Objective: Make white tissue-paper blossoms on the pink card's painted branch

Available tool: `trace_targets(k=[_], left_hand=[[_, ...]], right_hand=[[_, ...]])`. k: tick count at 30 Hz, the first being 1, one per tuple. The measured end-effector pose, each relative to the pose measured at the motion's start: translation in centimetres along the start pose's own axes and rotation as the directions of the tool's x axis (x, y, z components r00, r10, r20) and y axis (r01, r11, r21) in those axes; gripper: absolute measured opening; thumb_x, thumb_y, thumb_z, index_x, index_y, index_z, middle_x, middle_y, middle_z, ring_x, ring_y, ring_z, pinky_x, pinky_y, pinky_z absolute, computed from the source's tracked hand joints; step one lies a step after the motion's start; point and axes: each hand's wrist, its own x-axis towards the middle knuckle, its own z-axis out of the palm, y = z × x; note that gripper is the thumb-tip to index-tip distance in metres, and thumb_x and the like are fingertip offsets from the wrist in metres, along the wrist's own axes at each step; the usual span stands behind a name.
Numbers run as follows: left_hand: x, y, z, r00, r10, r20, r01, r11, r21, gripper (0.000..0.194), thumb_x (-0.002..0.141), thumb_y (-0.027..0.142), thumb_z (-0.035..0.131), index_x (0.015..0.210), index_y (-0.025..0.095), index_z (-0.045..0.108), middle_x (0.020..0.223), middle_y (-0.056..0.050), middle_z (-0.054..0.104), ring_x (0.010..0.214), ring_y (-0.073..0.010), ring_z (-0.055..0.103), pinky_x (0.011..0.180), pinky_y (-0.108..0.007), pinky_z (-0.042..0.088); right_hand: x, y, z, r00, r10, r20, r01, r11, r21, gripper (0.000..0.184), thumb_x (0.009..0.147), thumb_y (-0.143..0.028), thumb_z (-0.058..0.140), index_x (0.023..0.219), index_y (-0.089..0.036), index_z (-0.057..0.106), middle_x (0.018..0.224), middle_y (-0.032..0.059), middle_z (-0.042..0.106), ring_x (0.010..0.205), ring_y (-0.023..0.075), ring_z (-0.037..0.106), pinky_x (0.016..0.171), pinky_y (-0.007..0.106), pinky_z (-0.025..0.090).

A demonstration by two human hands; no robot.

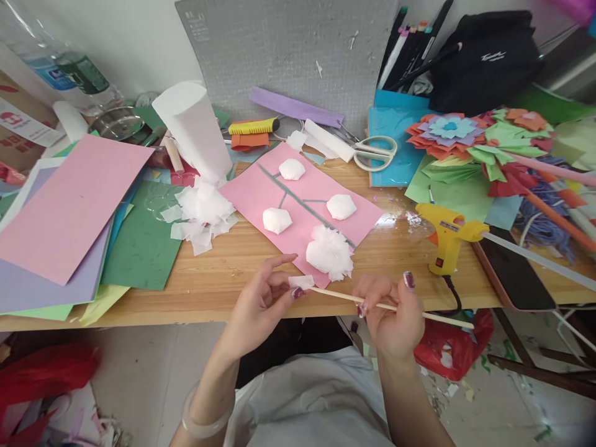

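**Thin stick, white paper scrap at one end**

Far left, the clear bottles (84,71) get cut off up top. Next, a ragged white paper pile (205,208), too jumbled to count. The left hand (261,304) is pinching a small paper scrap (302,282) between thumb and fingers, just in front of the pink card (251,192); the stick's (344,295) left end is hidden there, so can't tell if it's wrapped. Stick's pale, skinny and straight, slanting past the table edge. The right hand's (391,316) fingers curl round it, thumb up, covering a bit. Beyond: yellow glue gun (447,236).
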Motion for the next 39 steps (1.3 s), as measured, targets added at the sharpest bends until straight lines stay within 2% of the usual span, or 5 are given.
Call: trace_targets(k=[4, 10, 28, 34, 39], left_hand=[[0.0, -0.3, 0.1, 1.000, 0.001, -0.005, -0.001, 1.000, -0.031, 0.049, 0.092, 0.029, 0.064, 0.136, 0.022, 0.046, 0.086, -0.003, 0.072, 0.086, -0.0153, 0.068, 0.084, -0.027, 0.051], [-0.1, -0.9, 0.1, 0.999, 0.004, 0.033, -0.004, 1.000, 0.011, 0.047, 0.096, 0.031, 0.059, 0.140, 0.022, 0.045, 0.096, -0.006, 0.074, 0.093, -0.0168, 0.065, 0.088, -0.029, 0.047], [0.2, -0.5, 1.4, 0.989, -0.014, 0.147, 0.002, 0.997, 0.079, 0.037, 0.101, 0.026, 0.046, 0.138, 0.024, 0.043, 0.105, -0.006, 0.073, 0.101, -0.0164, 0.066, 0.095, -0.030, 0.049], [0.2, -0.6, 1.8, 0.987, -0.033, 0.155, 0.026, 0.998, 0.053, 0.041, 0.099, 0.023, 0.049, 0.140, 0.024, 0.045, 0.107, -0.006, 0.073, 0.098, -0.0158, 0.066, 0.096, -0.030, 0.051], [0.0, -0.4, 2.1, 0.983, -0.024, 0.184, 0.022, 1.000, 0.013, 0.053, 0.095, 0.026, 0.062, 0.143, 0.025, 0.041, 0.121, -0.010, 0.071, 0.109, -0.0190, 0.065, 0.098, -0.033, 0.049]], right_hand=[[0.0, 0.0, 0.0, 0.995, -0.035, -0.089, 0.036, 0.999, 0.008, 0.061, 0.098, -0.049, 0.042, 0.045, -0.023, 0.059, 0.038, 0.0002, 0.045, 0.044, 0.0125, 0.048, 0.051, 0.030, 0.038], [-0.3, 0.3, 0.2, 0.998, 0.065, 0.010, -0.066, 0.996, 0.062, 0.064, 0.098, -0.052, 0.040, 0.044, -0.023, 0.060, 0.037, 0.0014, 0.046, 0.043, 0.0129, 0.045, 0.047, 0.031, 0.034], [-0.6, 0.0, -0.3, 1.000, 0.015, -0.024, -0.015, 1.000, 0.001, 0.064, 0.098, -0.051, 0.040, 0.045, -0.024, 0.061, 0.037, 0.0018, 0.048, 0.043, 0.0137, 0.047, 0.046, 0.031, 0.036], [-1.1, 0.1, -1.0, 0.999, 0.007, -0.040, -0.008, 1.000, -0.016, 0.063, 0.099, -0.050, 0.040, 0.047, -0.023, 0.064, 0.040, 0.0019, 0.049, 0.046, 0.0140, 0.045, 0.050, 0.032, 0.037], [-1.5, 0.1, -1.4, 0.998, -0.041, -0.054, 0.037, 0.997, -0.074, 0.063, 0.100, -0.048, 0.038, 0.048, -0.023, 0.064, 0.042, 0.0028, 0.052, 0.047, 0.0143, 0.044, 0.053, 0.033, 0.036]])
